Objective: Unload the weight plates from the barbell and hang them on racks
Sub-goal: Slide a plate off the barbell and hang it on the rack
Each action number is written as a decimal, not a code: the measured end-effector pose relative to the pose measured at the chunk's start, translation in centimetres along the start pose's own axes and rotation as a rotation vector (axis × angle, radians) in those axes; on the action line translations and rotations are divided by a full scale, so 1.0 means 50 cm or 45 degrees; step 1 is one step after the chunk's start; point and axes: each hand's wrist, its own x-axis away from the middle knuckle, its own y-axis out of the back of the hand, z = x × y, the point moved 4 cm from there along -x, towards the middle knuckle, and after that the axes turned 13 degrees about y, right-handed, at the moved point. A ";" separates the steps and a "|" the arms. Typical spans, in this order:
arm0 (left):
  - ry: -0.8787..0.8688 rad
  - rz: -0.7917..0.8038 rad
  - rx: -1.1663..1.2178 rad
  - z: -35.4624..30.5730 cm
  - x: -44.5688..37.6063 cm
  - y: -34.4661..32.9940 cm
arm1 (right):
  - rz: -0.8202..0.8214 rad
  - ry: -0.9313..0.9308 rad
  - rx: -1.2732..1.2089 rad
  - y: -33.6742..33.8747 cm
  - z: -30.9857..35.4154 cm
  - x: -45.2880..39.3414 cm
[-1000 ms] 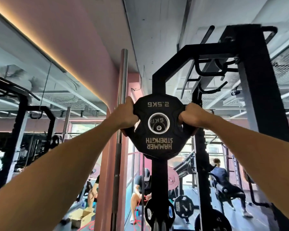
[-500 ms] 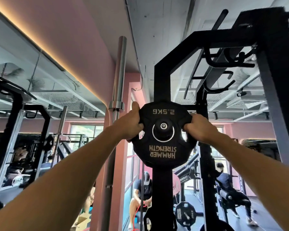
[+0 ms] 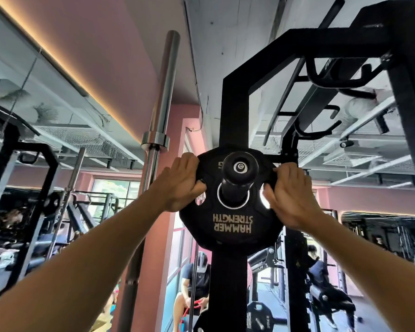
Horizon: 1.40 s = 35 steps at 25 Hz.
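A small black weight plate (image 3: 233,226), lettered upside down, hangs high on the storage peg (image 3: 240,169) of the black rack upright (image 3: 234,111). The peg pokes through the plate's centre hole toward me. My left hand (image 3: 180,183) grips the plate's upper left rim, fingers curled round the edge. At the upper right rim my right hand (image 3: 289,192) lies against the plate's face, fingertips hooked on the edge and thumb beside a grip hole. A steel barbell (image 3: 162,109) stands upright just left of the rack.
Black hooks (image 3: 321,75) jut from the rack frame at upper right. More plates (image 3: 259,316) hang lower on the rack. Two people sit behind it, one at bottom centre (image 3: 197,279) and one at bottom right (image 3: 321,271). Another rack (image 3: 12,164) stands at left.
The plate has slid onto the peg, whose end now sticks out well in front of it. My right hand has loosened from a full grip to lie flatter on the plate.
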 end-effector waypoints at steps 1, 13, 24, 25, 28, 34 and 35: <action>-0.011 -0.022 0.019 0.002 -0.002 -0.003 | 0.012 0.025 0.014 -0.001 -0.001 -0.002; 0.198 0.382 -0.352 -0.032 0.127 0.016 | 0.549 -0.281 -0.336 0.051 0.060 0.085; 0.241 0.763 0.094 -0.044 0.452 0.261 | 0.889 -0.318 -0.660 0.311 0.105 0.300; 0.242 0.759 0.118 -0.050 0.474 0.286 | 0.911 -0.319 -0.646 0.339 0.114 0.323; 0.257 0.755 0.193 -0.074 0.507 0.346 | 0.957 -0.303 -0.614 0.414 0.135 0.372; 0.295 0.805 0.235 -0.177 0.538 0.433 | 0.954 -0.323 -0.601 0.549 0.084 0.429; 0.302 0.812 0.230 -0.193 0.539 0.444 | 0.954 -0.323 -0.602 0.563 0.069 0.438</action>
